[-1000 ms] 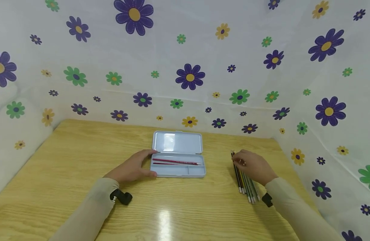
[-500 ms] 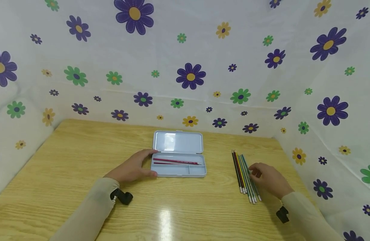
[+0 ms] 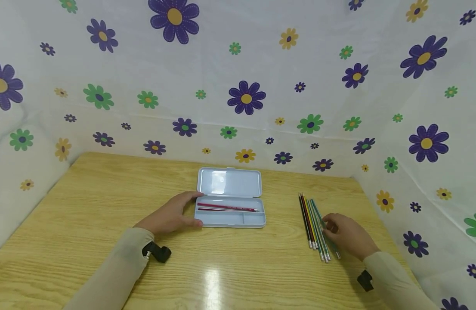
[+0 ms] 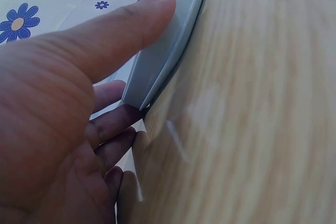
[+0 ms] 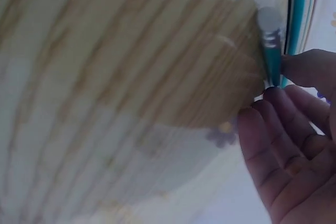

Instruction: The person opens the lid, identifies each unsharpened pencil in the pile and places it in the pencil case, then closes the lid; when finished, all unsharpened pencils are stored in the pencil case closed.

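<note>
A pale blue pencil case [image 3: 238, 220] lies open in the middle of the wooden table [image 3: 87, 206], its lid [image 3: 229, 182] flat behind it. A red pencil [image 3: 226, 206] and a darker one lie inside. My left hand [image 3: 188, 210] grips the case's left end, thumb on the near edge and fingers on the far one; the left wrist view shows the thumb [image 4: 131, 24] along the case [image 4: 157, 61]. To the right lies a row of several pencils [image 3: 310, 221]. My right hand [image 3: 328, 228] pinches the rightmost teal pencil [image 5: 272, 56] near its silver-capped end.
White cloth printed with flowers [image 3: 245, 98] walls the table at the back and both sides, close to the pencils on the right. Black wrist mounts [image 3: 156, 252] [image 3: 365, 280] sit on both sleeves. Bare wood stretches along the near edge and left.
My right hand slid from the far tips of the pencils toward me and took the rightmost teal pencil, which now sits slightly apart from the row. The left hand and case stayed still.
</note>
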Demonstrator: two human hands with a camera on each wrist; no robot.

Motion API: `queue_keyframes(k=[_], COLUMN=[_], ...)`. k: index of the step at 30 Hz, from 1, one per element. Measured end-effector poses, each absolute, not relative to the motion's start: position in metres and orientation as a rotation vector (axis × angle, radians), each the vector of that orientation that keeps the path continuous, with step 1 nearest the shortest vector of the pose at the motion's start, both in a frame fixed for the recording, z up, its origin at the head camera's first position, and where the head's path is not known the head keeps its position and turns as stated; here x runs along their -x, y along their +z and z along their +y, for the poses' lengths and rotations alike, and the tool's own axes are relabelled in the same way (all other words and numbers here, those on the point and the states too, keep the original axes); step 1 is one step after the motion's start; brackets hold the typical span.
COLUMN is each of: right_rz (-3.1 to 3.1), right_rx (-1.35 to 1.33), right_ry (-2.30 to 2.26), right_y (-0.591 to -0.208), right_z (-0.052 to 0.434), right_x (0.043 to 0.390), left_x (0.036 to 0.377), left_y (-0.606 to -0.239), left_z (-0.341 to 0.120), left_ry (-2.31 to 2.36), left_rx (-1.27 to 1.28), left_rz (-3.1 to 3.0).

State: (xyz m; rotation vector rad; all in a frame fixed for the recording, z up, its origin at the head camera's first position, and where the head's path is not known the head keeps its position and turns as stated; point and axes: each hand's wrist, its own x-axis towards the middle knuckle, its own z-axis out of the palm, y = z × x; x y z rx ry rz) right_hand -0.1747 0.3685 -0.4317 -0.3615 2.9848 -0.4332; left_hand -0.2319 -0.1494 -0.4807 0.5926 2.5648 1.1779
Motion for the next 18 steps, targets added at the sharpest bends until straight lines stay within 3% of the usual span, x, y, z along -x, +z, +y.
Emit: queue_keyframes(k=[18], right_rz=[2.851], right_rx=[0.251], right_ry=[-0.525], right_y=[-0.4258], right_z=[0.3743], right_x=[0.1727], left_x=[0.2314], left_y=[-0.4794], left_z=[-0.1492], left_ry=[1.174], left_rx=[-0.614], left_rz=[2.568])
